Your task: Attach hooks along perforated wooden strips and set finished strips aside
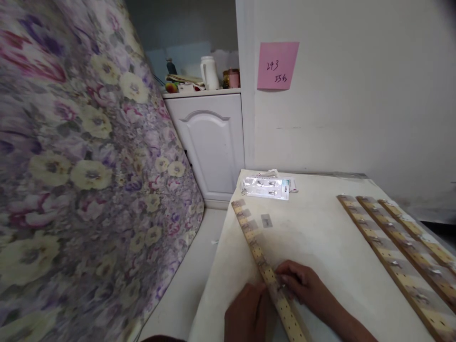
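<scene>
A long, narrow wooden strip (255,251) with rows of holes lies lengthwise on the white table. Small clear plastic cards bearing shiny metal pieces are lined up along it. My left hand (245,313) is closed against the strip's left edge, thumb and fingers on the wood. On the other side, my right hand (302,282) pinches at a clear card (280,286) with a small metal piece on the strip; its fingertips partly cover the card. A single loose card (266,220) lies flat to the right of the strip's far part.
Similar strips with cards (388,256) lie along the table's right side. Clear packs (265,187) with small metal pieces rest at the far edge of the table (313,223). A floral curtain (99,171) hangs at left. Behind stands a white cabinet (212,142); a pink note (278,65) is on the wall.
</scene>
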The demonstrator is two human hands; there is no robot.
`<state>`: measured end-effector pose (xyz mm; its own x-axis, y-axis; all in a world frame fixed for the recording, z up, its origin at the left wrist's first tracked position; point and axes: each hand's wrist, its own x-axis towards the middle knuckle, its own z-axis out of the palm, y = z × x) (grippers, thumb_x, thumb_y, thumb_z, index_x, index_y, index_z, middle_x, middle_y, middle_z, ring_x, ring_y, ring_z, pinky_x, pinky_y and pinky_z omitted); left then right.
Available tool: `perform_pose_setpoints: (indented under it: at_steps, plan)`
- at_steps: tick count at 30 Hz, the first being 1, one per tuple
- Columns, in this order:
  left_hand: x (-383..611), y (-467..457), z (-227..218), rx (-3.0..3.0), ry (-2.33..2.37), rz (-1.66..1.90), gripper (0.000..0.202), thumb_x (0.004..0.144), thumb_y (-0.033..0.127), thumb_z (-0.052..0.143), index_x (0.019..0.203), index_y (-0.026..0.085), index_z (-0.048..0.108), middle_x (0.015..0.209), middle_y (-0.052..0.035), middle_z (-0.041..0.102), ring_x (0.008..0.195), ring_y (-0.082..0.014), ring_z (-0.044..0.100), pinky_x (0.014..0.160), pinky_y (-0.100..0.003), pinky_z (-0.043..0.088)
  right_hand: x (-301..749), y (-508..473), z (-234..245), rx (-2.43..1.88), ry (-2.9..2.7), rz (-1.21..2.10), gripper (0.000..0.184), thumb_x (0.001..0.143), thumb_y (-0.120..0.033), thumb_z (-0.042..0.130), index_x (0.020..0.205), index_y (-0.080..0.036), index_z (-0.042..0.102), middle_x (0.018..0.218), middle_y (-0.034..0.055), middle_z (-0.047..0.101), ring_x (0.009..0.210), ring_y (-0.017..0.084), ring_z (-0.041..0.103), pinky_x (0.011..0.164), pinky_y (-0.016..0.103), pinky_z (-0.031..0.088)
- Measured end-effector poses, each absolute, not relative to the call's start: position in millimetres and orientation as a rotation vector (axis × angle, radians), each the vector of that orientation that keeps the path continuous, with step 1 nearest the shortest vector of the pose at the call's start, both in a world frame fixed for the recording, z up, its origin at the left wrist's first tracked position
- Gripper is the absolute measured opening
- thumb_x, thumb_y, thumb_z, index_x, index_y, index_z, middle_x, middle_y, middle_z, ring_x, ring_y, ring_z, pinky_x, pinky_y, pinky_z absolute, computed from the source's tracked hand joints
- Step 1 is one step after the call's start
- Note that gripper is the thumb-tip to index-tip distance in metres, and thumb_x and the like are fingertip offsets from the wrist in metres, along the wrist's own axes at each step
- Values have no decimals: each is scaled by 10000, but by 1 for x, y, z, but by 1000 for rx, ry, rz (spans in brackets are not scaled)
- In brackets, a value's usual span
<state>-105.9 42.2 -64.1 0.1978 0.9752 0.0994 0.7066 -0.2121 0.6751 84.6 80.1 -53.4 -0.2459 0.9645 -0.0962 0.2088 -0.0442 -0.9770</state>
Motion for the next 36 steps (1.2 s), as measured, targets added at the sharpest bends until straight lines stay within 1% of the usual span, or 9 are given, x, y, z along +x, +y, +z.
perform_pose_setpoints:
  at_steps: [4, 8, 15, 18, 21, 24, 28, 32, 36]
  plan:
    - [-103, 42, -63, 2005, 1541, 679, 304, 920, 312, 375, 999, 262, 664, 904, -30, 693, 862, -176, 637, 773, -265, 500, 84, 78, -53, -1305, -1513, 1360, 151, 828, -319, 528, 814, -201, 621, 637, -34, 569, 530, 105, 493, 456, 198, 372]
    - [-102, 43, -63, 2022, 1546, 647, 263, 901, 287, 417, 1003, 262, 658, 915, -25, 691, 859, -178, 637, 784, -283, 497, 83, 77, -52, -1325, -1539, 1287, 118, 805, -290, 563, 836, -194, 627, 674, -25, 601, 605, 120, 532, 560, 228, 420]
    - [-100, 44, -62, 1947, 1550, 618, 283, 883, 250, 425, 1057, 266, 647, 983, -34, 699, 920, -189, 636, 817, -303, 492, 75, 79, -51, -1517, -1597, 1081, 251, 733, -345, 654, 940, -206, 622, 682, -21, 617, 596, 143, 538, 569, 260, 416]
    - [-98, 43, -58, 1848, 1555, 641, 273, 873, 248, 446, 1067, 271, 636, 1011, -17, 707, 930, -180, 646, 829, -292, 493, 72, 77, -53, -1576, -1624, 990, 262, 719, -384, 673, 902, -214, 593, 652, -34, 585, 593, 147, 531, 564, 260, 397]
    - [-98, 43, -55, 1768, 1580, 639, 276, 852, 239, 468, 1089, 257, 610, 1010, -7, 714, 906, -170, 657, 815, -274, 500, 73, 75, -51, -1572, -1660, 959, 195, 795, -407, 587, 815, -215, 554, 612, -42, 550, 575, 140, 509, 561, 258, 381]
    - [-100, 43, -54, 1785, 1577, 624, 285, 845, 240, 471, 1104, 241, 591, 1003, -14, 716, 901, -173, 659, 814, -274, 501, 77, 74, -49, -1517, -1659, 991, 164, 846, -347, 502, 753, -214, 526, 608, -39, 543, 580, 131, 498, 564, 248, 379]
    - [-101, 42, -52, 1775, 1601, 612, 305, 832, 245, 489, 1122, 217, 577, 939, -19, 718, 842, -175, 660, 790, -279, 504, 82, 72, -52, -1493, -1572, 1110, 39, 778, -245, 553, 786, -214, 530, 603, -53, 528, 572, 120, 493, 540, 228, 381]
    - [-100, 42, -50, 1717, 1585, 620, 290, 820, 230, 492, 1096, 219, 579, 885, -3, 713, 786, -163, 653, 752, -263, 502, 82, 71, -57, -1455, -1466, 1251, 128, 712, -163, 571, 825, -213, 538, 620, -61, 537, 555, 110, 506, 529, 223, 398]
    - [-97, 42, -55, 1684, 1553, 655, 301, 815, 209, 484, 1105, 223, 564, 916, -4, 711, 814, -161, 650, 775, -264, 495, 81, 72, -60, -1389, -1328, 1407, 94, 715, -164, 540, 793, -211, 516, 596, -72, 507, 493, 95, 480, 465, 210, 370]
